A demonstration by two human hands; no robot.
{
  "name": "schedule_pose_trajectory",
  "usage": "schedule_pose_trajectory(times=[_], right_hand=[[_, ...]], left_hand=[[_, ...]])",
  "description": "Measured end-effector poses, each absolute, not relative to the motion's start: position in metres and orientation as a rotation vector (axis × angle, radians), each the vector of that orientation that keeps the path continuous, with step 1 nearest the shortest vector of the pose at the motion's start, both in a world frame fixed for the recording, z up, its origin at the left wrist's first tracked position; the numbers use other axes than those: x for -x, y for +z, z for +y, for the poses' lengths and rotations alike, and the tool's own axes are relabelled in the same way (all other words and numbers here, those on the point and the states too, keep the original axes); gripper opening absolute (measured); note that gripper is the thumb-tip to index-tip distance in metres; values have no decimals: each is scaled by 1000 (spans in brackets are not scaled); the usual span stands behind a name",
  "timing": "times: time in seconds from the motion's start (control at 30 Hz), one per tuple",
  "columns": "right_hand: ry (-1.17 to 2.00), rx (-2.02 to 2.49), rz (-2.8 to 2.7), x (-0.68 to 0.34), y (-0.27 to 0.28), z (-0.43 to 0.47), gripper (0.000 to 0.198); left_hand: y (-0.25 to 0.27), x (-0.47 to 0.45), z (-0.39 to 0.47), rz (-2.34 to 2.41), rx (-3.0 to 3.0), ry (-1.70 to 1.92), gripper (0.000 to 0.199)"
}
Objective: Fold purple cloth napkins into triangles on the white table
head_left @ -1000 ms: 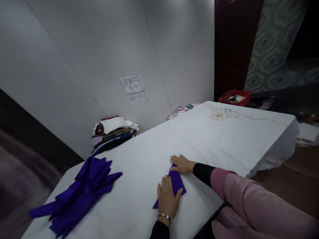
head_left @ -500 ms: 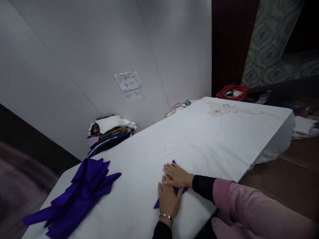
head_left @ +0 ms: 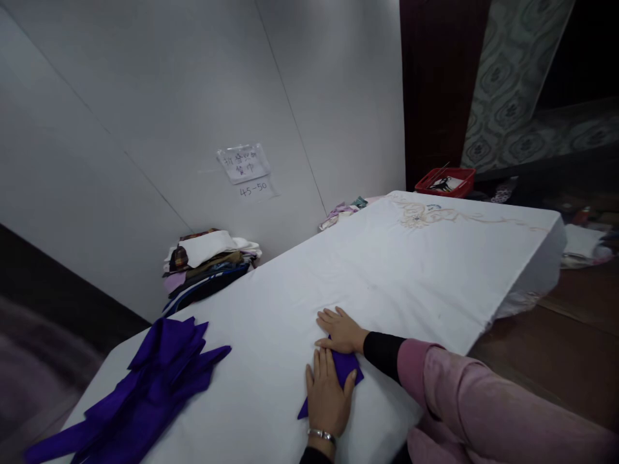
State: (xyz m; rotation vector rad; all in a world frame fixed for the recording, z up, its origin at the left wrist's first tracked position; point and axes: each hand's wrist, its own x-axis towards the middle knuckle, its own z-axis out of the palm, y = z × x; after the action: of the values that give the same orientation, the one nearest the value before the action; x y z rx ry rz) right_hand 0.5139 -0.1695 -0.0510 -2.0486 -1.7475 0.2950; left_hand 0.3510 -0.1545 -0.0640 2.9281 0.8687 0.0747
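- Head cam: small purple cloth lies on the white-covered counter, a bit right of center in the lower half of the frame, mostly under two palms.
- Left hand is down flat, fingers straight and close together, thumb stuck out onto the cloth. Not pinching anything, just lying on top.
- Right hand is flat too, fingers spread, over the cloth's upper end. No grip there either.
- Neither hand is nearer, both are on it. The visible patch sits right of the left fingers and below the right palm. One pointy corner sticks out lower left, another on the right. Can't really call the long axis with the middle covered.
- Bigger purple pile at lower left, well apart from both hands.
- Writing: paper sign on the wall, upper middle, handwritten Chinese. Lower row looks like 餐巾, top row's too blurry for me. Slip under it says "45-50". No brands I can make out.
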Motion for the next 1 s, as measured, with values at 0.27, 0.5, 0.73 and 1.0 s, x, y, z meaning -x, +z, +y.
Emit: schedule_pose_trajectory(times=[0.27, 0.5, 0.73, 1.0], right_hand=[[370, 2110, -1782, -518, -43, -172, 70], [360, 2061, -1625, -490, -19, -176, 70], [625, 1783, -1603, -453, -37, -198, 72], [747, 1685, -1573, -464, -38, -197, 70]], left_hand=[[-55, -353, -164, 890, -2929, 32, 72], [-54, -354, -166, 861, -2923, 85, 71], [-47, -354, -167, 708, -2967, 218, 65], [-49, -351, -167, 766, -2848, 177, 73]])
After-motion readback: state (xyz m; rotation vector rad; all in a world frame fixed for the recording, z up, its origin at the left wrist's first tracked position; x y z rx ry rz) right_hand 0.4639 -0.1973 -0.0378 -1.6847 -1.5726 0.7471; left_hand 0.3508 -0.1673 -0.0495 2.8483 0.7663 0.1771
